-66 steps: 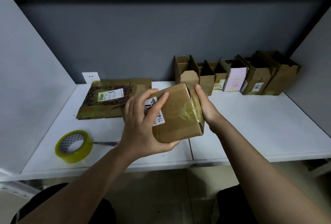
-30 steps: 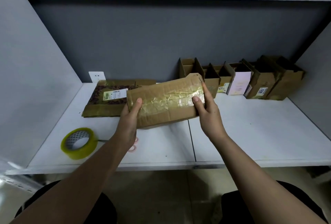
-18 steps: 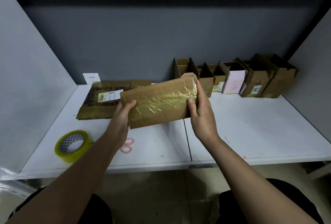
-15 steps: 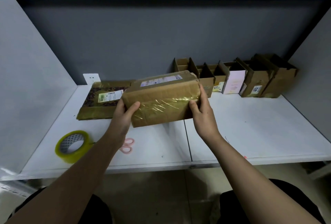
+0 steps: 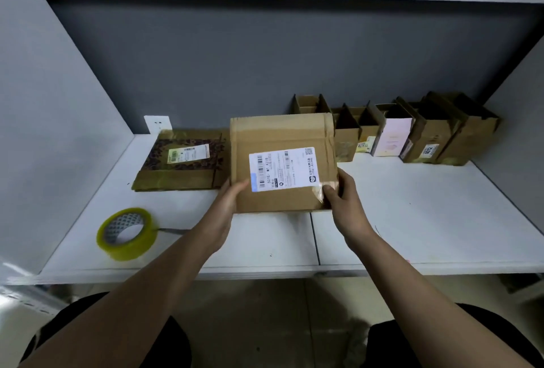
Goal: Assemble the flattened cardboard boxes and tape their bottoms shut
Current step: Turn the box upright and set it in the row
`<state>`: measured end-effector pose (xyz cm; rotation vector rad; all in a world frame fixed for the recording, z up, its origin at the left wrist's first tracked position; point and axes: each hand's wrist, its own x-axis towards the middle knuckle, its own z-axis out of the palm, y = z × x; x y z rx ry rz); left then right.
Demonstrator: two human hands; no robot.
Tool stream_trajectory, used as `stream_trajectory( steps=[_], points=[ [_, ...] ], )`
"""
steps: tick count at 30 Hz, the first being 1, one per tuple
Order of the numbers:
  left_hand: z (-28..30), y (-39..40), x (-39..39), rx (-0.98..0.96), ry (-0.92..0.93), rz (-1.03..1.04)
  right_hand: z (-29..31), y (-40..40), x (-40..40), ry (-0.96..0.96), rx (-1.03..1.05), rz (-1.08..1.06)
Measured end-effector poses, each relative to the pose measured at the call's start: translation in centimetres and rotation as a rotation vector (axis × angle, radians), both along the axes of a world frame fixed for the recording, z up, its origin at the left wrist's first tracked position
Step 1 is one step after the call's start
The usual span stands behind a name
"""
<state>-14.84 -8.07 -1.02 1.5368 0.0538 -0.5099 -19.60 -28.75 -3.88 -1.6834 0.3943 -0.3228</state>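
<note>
Mid-task by my read: both hands, left (image 5: 228,195) and right (image 5: 341,195), pinch the labelled box (image 5: 282,164) above tabletop (image 5: 412,220) centre, about 6 built boxes (image 5: 412,129) at 1 o'clock, flat cardboard (image 5: 182,161) at 11, tape roll (image 5: 126,233) at 8.

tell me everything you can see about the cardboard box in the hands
The box is plain brown cardboard, creased and worn, and looks reused. The wide face turned toward the camera carries a white shipping label with barcodes, and clear tape shines at its lower right corner. The left hand grips its lower left edge and the right hand its lower right corner, thumb on the tape. It sits over the white table, between a flat box and a row of open boxes; whether it rests on the table cannot be told.
</note>
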Motion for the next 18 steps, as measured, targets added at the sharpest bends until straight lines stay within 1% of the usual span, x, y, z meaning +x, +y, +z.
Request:
stream_trajectory(
  steps=[3,5,9,12,14,16,18],
  points=[
    [-0.9,-0.1,0.7,0.051,0.022,0.028,-1.3,-0.5,-0.3,0.041,0.016,0.017],
    [-1.8,0.1,1.0,0.108,0.007,0.023,-2.4,-0.8,-0.6,0.057,-0.047,0.024],
    [-5.4,1.0,2.3,0.277,-0.2,-0.129,-3.9,-1.6,-1.0,0.13,-0.182,0.066],
    [-7.5,2.0,2.7,0.463,-0.266,-0.27,-4.7,-2.3,-1.8,0.149,-0.153,0.142],
    [-8.1,2.4,2.6,0.539,-0.281,-0.316,-4.7,-2.4,-2.4,0.157,-0.121,0.2],
    [-8.2,2.4,2.4,0.574,-0.301,-0.358,-4.5,-2.2,-2.9,0.163,-0.094,0.217],
    [-7.6,2.1,2.4,0.567,-0.299,-0.366,-4.4,-2.2,-3.3,0.165,-0.107,0.207]
  ],
)
